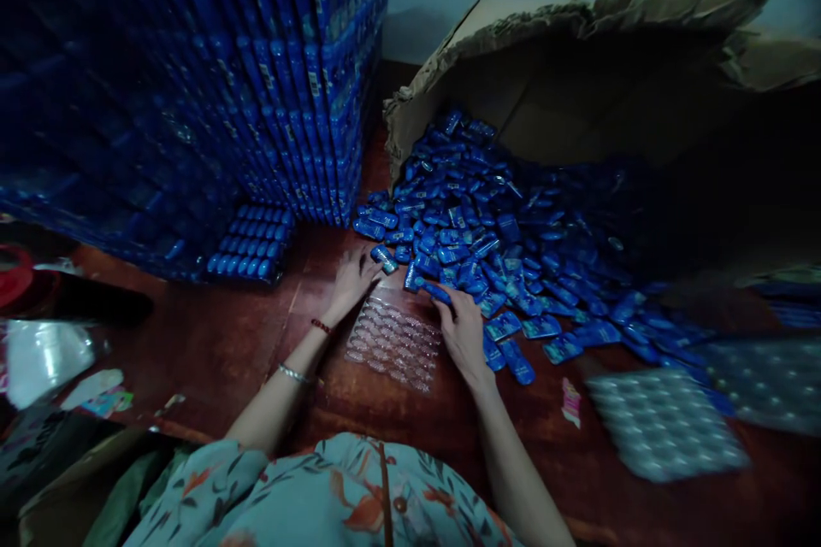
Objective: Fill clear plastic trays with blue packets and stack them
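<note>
A clear plastic tray (392,344) with rows of oval hollows lies on the table between my hands. My left hand (351,280) is by its far left corner, with thumb and fingertips at one end of a small blue pack (385,258) that they seem to pinch. Over the tray's right side, my right hand (463,329) grips another small blue pack (434,291) between thumb and fingers. Just beyond both hands spreads a loose heap of similar blue packs (455,237). What exactly the packs contain cannot be made out.
A torn cardboard box (532,85) opens behind the heap. Tall stacks of filled blue trays (282,77) rise at left, one low filled tray (250,244) before them. Empty trays (667,423) lie at right, near a pink wrapper (570,403). A red-and-black roll (70,295) lies far left.
</note>
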A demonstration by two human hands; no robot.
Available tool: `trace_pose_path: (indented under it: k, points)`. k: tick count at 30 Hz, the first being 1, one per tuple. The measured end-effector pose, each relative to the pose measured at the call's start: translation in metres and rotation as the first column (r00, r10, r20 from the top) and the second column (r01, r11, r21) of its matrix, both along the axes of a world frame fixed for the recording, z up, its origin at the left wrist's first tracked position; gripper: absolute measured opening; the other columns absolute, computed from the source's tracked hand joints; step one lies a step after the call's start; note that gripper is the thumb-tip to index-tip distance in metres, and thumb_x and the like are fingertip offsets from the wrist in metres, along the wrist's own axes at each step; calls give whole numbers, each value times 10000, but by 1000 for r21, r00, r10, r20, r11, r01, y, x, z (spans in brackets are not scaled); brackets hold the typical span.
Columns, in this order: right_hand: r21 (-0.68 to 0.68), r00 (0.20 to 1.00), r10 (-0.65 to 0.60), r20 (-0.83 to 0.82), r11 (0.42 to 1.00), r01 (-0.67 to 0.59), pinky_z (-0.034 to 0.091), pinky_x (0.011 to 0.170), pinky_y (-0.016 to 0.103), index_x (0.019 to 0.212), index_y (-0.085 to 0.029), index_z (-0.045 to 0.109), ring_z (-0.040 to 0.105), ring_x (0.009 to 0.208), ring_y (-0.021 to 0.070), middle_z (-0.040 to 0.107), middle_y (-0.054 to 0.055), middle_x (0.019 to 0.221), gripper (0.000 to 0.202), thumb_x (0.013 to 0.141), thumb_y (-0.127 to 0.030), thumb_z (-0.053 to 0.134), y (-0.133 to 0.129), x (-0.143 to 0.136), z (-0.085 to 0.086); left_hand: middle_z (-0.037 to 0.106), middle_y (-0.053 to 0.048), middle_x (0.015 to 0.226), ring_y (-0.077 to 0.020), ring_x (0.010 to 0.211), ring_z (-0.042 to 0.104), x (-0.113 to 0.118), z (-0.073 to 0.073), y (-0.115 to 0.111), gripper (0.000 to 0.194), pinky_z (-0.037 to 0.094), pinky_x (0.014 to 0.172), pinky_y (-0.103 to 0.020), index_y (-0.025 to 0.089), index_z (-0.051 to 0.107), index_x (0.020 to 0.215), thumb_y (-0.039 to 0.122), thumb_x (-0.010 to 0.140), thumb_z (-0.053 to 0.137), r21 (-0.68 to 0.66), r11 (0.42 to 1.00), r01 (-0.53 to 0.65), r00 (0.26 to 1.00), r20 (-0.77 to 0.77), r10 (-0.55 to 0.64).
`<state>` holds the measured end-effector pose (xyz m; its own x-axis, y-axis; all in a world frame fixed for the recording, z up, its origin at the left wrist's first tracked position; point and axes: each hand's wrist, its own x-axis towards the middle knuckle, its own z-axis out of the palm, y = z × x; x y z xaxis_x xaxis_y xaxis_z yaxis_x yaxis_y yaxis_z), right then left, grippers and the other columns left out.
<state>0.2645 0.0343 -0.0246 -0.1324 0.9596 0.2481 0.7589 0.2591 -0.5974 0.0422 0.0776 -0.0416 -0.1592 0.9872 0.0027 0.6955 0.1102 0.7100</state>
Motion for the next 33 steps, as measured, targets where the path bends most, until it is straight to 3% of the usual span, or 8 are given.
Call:
trace_pose_path:
  k: [3, 7, 10, 14, 21, 26, 29, 33]
  points:
    - [-114, 983, -61, -175, 993, 41, 455, 736, 328, 1194, -188, 495, 592, 812, 201, 653, 76, 977, 357, 908, -382, 406, -17, 7, 10, 466, -143, 1202, -301, 1162, 431, 0, 5, 26, 649, 358, 984, -417, 141, 429, 1300, 424, 762, 656, -48, 996, 79, 997, -9, -80]
    - [-143, 992, 54, -113, 987, -70, 467, 779, 319, 1150, -193, 525, 603, 865, 193, 645, 70, 996, 298, 918, -337, 406, -39, 5, 10, 449, -108, 1222, -284, 1138, 463, 1, 1, 39, 640, 382, 974, -404, 182, 487, 1253, 382, 694, 728, -13, 964, 264, 964, 22, -264]
    - [-69, 987, 109, 120, 993, -101, 451, 819, 325, 1153, -176, 545, 579, 943, 208, 618, 101, 1038, 295, 923, -233, 368, -42, 1, 5, 518, -80, 1175, -256, 1117, 492, -3, -5, 31, 501, 386, 979, -391, 191, 538, 1176, 318, 721, 707, 68, 952, 300, 950, 73, -304]
    - [-136, 875, 217, 433, 975, -174, 433, 771, 316, 1169, -176, 548, 552, 890, 214, 600, 103, 974, 346, 878, -107, 375, -30, -4, 11, 591, -72, 1103, -221, 1053, 541, -17, -8, 9, 310, 416, 947, -370, 180, 568, 1108, 246, 808, 605, 124, 954, 274, 952, 105, -287]
    - [-293, 742, 412, 529, 909, -296, 387, 799, 321, 1175, -209, 521, 511, 928, 208, 587, 82, 1028, 379, 863, -67, 361, -20, -16, 40, 523, -95, 1095, -213, 1014, 542, -32, -23, -16, 343, 456, 895, -368, 185, 521, 1200, 238, 862, 508, 234, 884, 405, 914, -72, -399]
    - [-232, 775, 373, 510, 927, -294, 400, 781, 318, 1127, -230, 524, 519, 911, 202, 590, 51, 976, 264, 912, -175, 381, -19, -19, 30, 504, -95, 1049, -200, 862, 587, -31, -32, -7, 424, 503, 739, -314, 224, 407, 1328, 323, 915, 405, 168, 843, 512, 847, -264, -462]
    - [-193, 832, 342, 438, 939, -284, 408, 821, 330, 1192, -213, 486, 524, 939, 198, 600, 59, 1017, 280, 927, -231, 397, -20, -14, 26, 508, -101, 1041, -198, 806, 601, -35, -27, -4, 449, 508, 694, -305, 215, 377, 1347, 337, 916, 399, 98, 834, 543, 806, -339, -486]
    - [-182, 887, 323, 329, 944, -276, 421, 832, 338, 1136, -186, 520, 548, 932, 201, 607, 78, 1020, 246, 931, -250, 401, -19, -10, 24, 460, -119, 1180, -222, 939, 593, -32, -14, 0, 431, 504, 784, -323, 218, 398, 1317, 305, 897, 434, 66, 799, 598, 756, -379, -534]
